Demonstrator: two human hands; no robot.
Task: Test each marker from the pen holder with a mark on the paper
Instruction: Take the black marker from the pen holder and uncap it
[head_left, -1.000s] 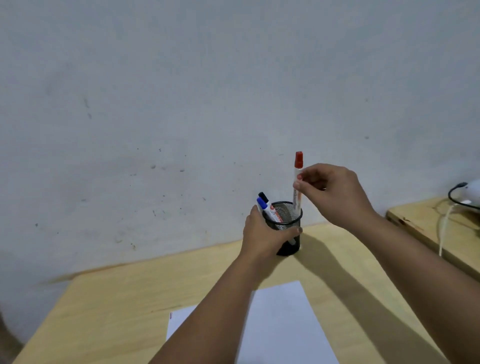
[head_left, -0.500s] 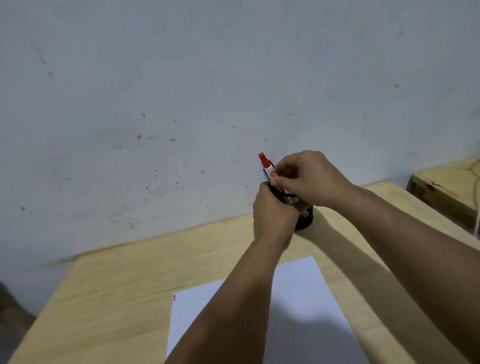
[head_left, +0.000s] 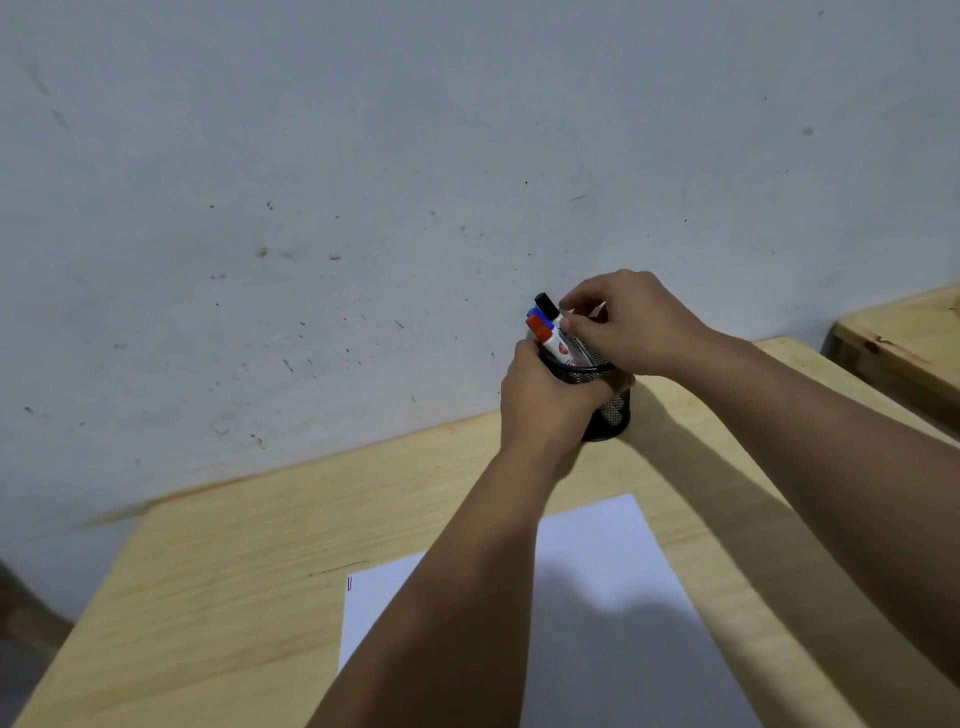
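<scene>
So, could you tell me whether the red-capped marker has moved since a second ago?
Yes: the red-capped marker has gone down into the pen holder, beside the other two.

Your left hand (head_left: 550, 395) hides most of the pen holder (head_left: 610, 410), and the paper (head_left: 597, 597) runs off the bottom edge.

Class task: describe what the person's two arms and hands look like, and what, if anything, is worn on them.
Both forearms are bare as far as the frame shows: no sleeves in view. The left hand and right hand wear no gloves, and no rings, watch or bracelets are visible.
</scene>
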